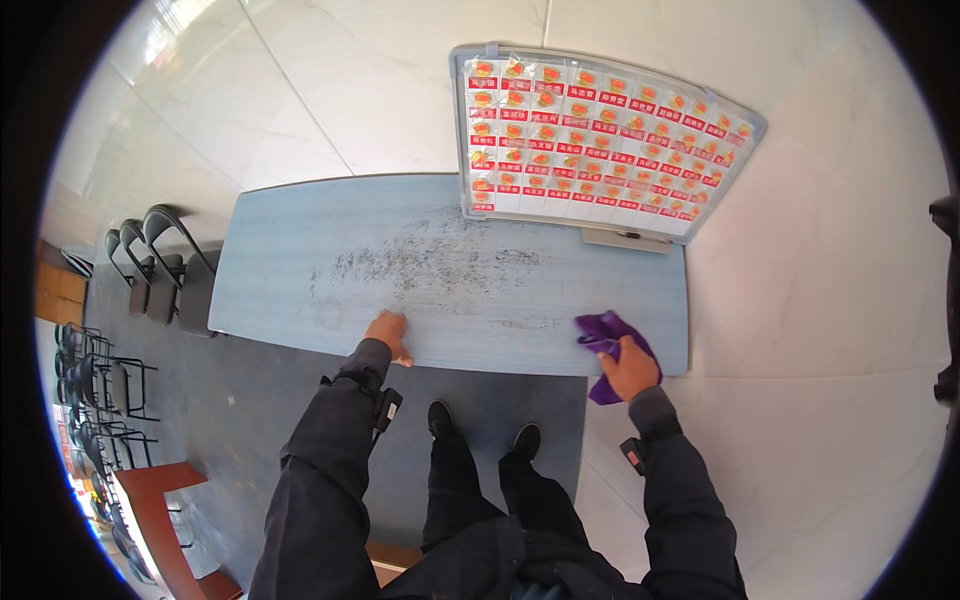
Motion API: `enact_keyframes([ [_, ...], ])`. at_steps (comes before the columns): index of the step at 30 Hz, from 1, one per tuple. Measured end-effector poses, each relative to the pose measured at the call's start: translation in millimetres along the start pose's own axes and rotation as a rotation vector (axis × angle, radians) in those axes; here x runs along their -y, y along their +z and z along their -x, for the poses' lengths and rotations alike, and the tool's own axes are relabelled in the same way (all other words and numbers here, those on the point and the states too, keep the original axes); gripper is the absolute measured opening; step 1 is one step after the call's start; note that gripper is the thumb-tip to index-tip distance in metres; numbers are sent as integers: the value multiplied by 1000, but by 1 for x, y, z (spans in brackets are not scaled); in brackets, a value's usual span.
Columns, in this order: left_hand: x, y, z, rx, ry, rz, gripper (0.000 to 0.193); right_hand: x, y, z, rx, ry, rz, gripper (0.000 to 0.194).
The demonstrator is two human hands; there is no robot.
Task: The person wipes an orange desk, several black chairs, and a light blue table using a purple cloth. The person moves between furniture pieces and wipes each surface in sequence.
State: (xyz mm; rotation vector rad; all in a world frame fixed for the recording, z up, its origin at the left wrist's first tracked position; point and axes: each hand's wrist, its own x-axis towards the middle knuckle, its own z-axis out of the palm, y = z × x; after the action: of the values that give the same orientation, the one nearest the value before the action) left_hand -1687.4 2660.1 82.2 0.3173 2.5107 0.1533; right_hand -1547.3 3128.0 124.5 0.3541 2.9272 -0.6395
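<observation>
Before me stands a light blue table (277,247) whose top has dark scuff marks across its middle. My right hand (631,371) grips a purple cloth (616,328) at the right end of the front edge; part of the cloth lies on the top and part hangs past the edge. My left hand (388,336) rests on the front edge, left of the middle, with the thumb apart from the fingers and nothing held.
A framed board (600,142) with rows of small labelled cards leans at the table's back right. On its ledge (626,239) lies a marker (628,235). Folding chairs (169,270) stand at the left. Tiled walls (787,300) bound the back and right. A reddish-brown desk (161,495) stands lower left.
</observation>
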Motion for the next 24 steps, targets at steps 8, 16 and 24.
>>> enact_keyframes([
  [8,-5,2,-1,-5,-55,-39,73,-23,1,-7,-132,222,100,45],
  [16,-3,1,-3,9,-29,-28,72,-16,2,-8,-102,199,93,44],
  [24,4,4,-2,-78,56,-28,65,-16,2,-5,-122,152,82,43],
])
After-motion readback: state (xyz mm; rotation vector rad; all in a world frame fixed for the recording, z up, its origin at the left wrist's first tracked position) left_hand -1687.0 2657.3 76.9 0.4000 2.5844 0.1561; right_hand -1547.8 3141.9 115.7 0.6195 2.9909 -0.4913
